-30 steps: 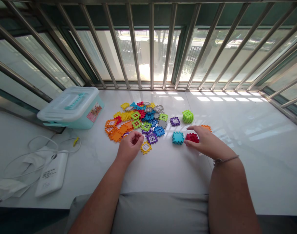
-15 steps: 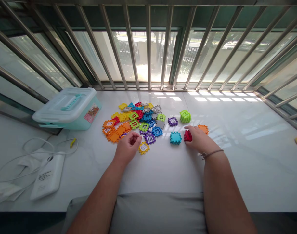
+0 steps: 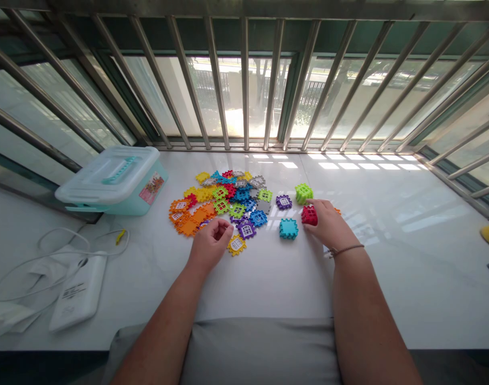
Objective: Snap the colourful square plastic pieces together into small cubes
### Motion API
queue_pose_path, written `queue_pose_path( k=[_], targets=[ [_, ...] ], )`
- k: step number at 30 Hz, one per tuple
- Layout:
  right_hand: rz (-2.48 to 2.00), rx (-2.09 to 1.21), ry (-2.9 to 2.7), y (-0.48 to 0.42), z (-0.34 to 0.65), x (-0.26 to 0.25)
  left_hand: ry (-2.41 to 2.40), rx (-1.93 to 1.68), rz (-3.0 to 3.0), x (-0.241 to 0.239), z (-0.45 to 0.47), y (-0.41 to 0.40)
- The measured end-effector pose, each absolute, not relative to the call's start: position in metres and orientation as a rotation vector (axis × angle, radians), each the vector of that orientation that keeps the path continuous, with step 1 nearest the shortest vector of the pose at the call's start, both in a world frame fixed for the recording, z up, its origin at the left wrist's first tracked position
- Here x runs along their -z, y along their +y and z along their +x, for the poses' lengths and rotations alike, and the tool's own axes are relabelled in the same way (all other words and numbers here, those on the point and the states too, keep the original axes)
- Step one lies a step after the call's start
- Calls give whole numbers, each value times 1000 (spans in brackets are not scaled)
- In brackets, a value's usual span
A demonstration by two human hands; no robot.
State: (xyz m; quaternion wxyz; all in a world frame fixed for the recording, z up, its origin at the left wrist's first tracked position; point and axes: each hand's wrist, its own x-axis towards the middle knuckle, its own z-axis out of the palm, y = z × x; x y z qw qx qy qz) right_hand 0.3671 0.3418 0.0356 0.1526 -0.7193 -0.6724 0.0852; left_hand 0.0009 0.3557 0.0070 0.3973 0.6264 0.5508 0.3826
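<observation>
A red block cube (image 3: 309, 214) is held in my right hand (image 3: 327, 223), fingers wrapped round its right side. A teal cube (image 3: 288, 229) sits just left of it on the white marble sill (image 3: 268, 267), and a green cube (image 3: 303, 193) lies just beyond. A purple window tile (image 3: 283, 201) lies flat between them. My left hand (image 3: 209, 243) rests curled on the sill at the near edge of a pile of coloured interlocking tiles (image 3: 222, 200), beside a yellow tile (image 3: 237, 245). Whether that hand holds anything is unclear.
A pale teal lidded storage box (image 3: 112, 179) stands at the left. A white power bank (image 3: 78, 291) with cables lies near the left front. Metal window bars (image 3: 244, 80) close the far side. A grey cushion (image 3: 260, 347) lies at the near edge.
My right hand has closed on the red cube and carried it a little farther away, toward the green cube. The left hand has stayed put.
</observation>
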Motion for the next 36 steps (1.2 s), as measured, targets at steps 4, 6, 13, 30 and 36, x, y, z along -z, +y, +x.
queue_pose_path(
  k=[4,6,13,30,36],
  targets=[
    [-1811,-128,-1994,331,356,-59,1380,-976,1586,-5,1,357],
    [-1713,-176,-2014,325,348,-70,1379,-974,1584,-5,1,357],
    [-2001,-727,-1982,320,334,-63,1392,-970,1589,-6,1,356],
    [-2326,-477,-1977,336,296,-54,1408,-955,1581,-7,1,357],
    [-2321,-454,-1970,342,294,-45,1400,-960,1570,-6,1,357]
  ],
)
